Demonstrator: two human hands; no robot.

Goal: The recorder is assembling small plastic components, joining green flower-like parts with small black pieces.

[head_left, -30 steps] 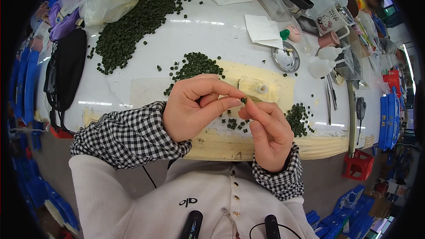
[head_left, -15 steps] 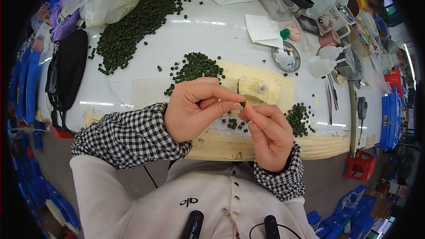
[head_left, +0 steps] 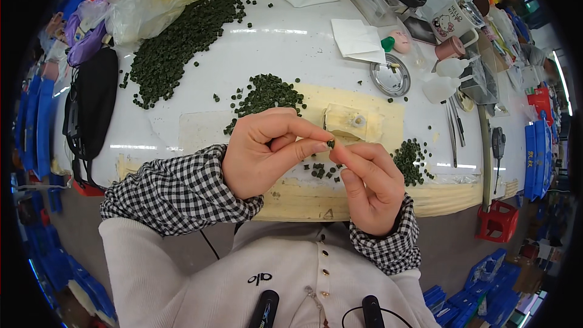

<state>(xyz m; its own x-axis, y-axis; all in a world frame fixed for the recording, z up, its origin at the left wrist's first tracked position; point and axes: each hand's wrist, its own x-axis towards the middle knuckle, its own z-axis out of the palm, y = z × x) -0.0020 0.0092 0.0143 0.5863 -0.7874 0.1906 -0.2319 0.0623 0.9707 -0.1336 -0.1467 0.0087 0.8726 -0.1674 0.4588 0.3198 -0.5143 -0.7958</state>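
Over the front of the work area, my left hand (head_left: 264, 152) pinches a small dark green piece (head_left: 331, 143) between thumb and forefinger. My right hand (head_left: 375, 185) meets it from the other side, with a fingertip against the piece and its fingers curled close together. What else those fingers grip is hidden. Just beyond the hands sits a cream-coloured block (head_left: 353, 123) with a small round fitting on it. Below the fingertips lie a few loose green pieces (head_left: 320, 171). A green heap (head_left: 267, 94) is beyond my left hand, and a smaller pile (head_left: 412, 161) lies to the right.
A large heap of green pieces (head_left: 176, 51) spreads at the far left, near plastic bags (head_left: 155, 6) and a black pouch (head_left: 97, 100). Toward the right are a round metal lid (head_left: 390, 79), tweezers (head_left: 451, 133), white squeeze bottles (head_left: 440, 89) and a mug (head_left: 455, 21).
The view has shifted slightly. Both hands keep nearly the same pose, fingertips together, and the green piece between them appears slightly turned.
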